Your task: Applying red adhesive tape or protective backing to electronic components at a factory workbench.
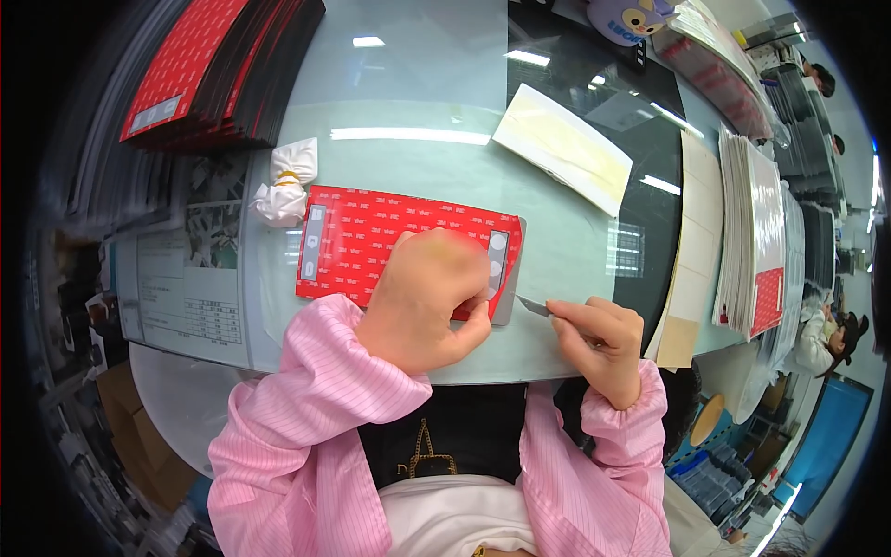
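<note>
A flat rectangular panel with a red printed film (pixel 357 232) lies on the table before me. Pale strips mark both its ends, and a grey edge shows along its right side. My left hand (pixel 432 292) rests over the panel's right half, its fingers curled and thumb bent in near the lower right corner. Whatever sits between those fingertips is hidden. Just right of the panel, my right hand (pixel 601 343) pinches a small thin craft knife (pixel 533 305), its tip pointing left toward the panel's edge.
Stacked red-faced black panels (pixel 186 70) stand at the back left, near a tied white cloth bundle (pixel 283 186). A cream-white slab (pixel 566 148) lies back right. Cardboard sheets (pixel 689 251) and stacked panels (pixel 750 232) line the right side. A purple cartoon-faced object (pixel 626 20) stands at the back.
</note>
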The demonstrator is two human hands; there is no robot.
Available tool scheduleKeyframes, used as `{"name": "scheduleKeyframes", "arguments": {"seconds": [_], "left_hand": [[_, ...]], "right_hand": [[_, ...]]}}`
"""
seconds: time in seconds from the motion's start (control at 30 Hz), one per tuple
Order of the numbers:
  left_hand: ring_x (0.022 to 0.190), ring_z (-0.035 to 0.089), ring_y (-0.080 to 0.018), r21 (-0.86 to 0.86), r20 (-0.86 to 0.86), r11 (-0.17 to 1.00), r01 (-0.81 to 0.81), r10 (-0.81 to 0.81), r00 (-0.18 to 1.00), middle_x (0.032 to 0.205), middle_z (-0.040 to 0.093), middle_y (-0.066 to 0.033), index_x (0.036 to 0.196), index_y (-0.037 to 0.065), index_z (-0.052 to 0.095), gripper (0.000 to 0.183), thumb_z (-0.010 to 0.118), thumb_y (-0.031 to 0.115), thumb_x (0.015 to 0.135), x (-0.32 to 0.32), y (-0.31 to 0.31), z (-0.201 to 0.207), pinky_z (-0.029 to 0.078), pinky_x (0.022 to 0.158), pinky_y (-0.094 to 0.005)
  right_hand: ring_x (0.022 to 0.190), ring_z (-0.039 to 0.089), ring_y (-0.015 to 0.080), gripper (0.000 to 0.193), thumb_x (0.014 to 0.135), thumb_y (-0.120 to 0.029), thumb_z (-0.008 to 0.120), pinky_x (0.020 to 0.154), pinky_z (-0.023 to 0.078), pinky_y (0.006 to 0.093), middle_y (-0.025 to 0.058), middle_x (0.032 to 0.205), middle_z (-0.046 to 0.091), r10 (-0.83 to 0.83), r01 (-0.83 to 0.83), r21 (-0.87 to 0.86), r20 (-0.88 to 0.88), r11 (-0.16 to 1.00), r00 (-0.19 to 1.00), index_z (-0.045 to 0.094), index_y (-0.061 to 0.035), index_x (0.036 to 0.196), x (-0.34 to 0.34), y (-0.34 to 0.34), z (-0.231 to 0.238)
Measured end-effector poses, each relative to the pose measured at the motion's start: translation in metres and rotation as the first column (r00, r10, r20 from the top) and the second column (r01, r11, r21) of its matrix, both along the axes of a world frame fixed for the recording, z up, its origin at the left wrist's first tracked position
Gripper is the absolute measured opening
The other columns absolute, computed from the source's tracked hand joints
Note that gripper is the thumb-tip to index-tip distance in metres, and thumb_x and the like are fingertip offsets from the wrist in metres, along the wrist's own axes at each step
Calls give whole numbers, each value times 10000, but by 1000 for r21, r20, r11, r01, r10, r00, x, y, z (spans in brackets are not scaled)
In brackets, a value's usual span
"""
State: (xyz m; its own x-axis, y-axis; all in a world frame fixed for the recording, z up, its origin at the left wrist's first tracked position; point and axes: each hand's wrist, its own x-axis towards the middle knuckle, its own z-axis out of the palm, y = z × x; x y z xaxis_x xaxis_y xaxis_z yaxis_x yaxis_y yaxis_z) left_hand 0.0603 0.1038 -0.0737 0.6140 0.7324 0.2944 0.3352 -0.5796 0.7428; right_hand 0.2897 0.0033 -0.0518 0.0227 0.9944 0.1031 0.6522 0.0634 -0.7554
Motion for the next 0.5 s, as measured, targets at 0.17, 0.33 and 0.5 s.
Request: {"name": "scheduleKeyframes", "arguments": {"seconds": [0.17, 0.33, 0.5], "left_hand": [[873, 590, -229, 6, -20, 1000, 14, -14, 1000, 897, 649, -25, 737, 83, 599, 117, 712, 67, 712, -2, 0, 1, 400, 806, -391], [875, 587, -230, 1, -26, 1000, 18, -18, 1000, 898, 648, -25, 735, 86, 591, 126, 713, 65, 710, -1, 1, -1, 397, 808, -392], [857, 579, -220, 3, -3, 1000, 2, -2, 1000, 894, 653, -14, 682, 96, 553, 170, 703, 17, 668, 1, 0, 0, 389, 783, -370]], "right_hand": [[483, 433, 81, 273, 781, 72, 739, 464, 297, 264, 13, 578, 486, 33, -34, 32, 11, 999, 999, 793, -40, 1023, -3, 1, 0], [483, 434, 84, 269, 785, 72, 737, 464, 296, 267, 15, 580, 485, 7, -7, 22, -3, 1000, 1000, 792, -37, 1024, 0, -1, -2], [481, 436, 88, 266, 785, 72, 737, 465, 302, 266, 20, 580, 485, 6, -6, 21, 2, 1000, 1000, 791, -33, 1024, -1, 1, -1]]}}
